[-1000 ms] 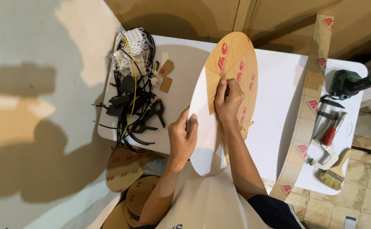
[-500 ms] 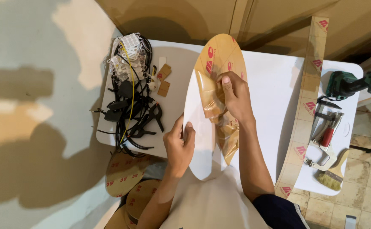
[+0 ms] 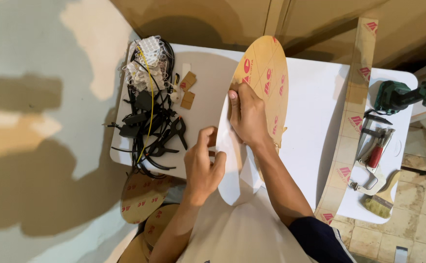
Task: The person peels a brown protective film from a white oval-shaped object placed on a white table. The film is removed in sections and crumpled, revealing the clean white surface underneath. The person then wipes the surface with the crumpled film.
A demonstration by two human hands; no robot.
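Observation:
I hold an oval white plastic panel (image 3: 230, 180) upright over a white table (image 3: 310, 112). Brown protective paper with red marks (image 3: 266, 73) still covers its upper part; the lower part is bare white. My right hand (image 3: 246, 117) grips the loose edge of the brown paper at the panel's middle. My left hand (image 3: 202, 163) pinches the panel's left edge just below.
A tangle of black cables, black clamps and white parts (image 3: 147, 107) lies on the table's left. Small brown pieces (image 3: 187, 90) lie beside it. A long paper-covered strip (image 3: 352, 117), green power tool (image 3: 393, 95), red-handled clamp (image 3: 371, 158) and brush (image 3: 383, 199) sit right. Round brown-covered discs (image 3: 142, 199) lie below.
My right hand has moved up the panel with the brown paper, and the crumpled peeled film seen half a second ago is out of sight. The left hand shifted slightly on the edge.

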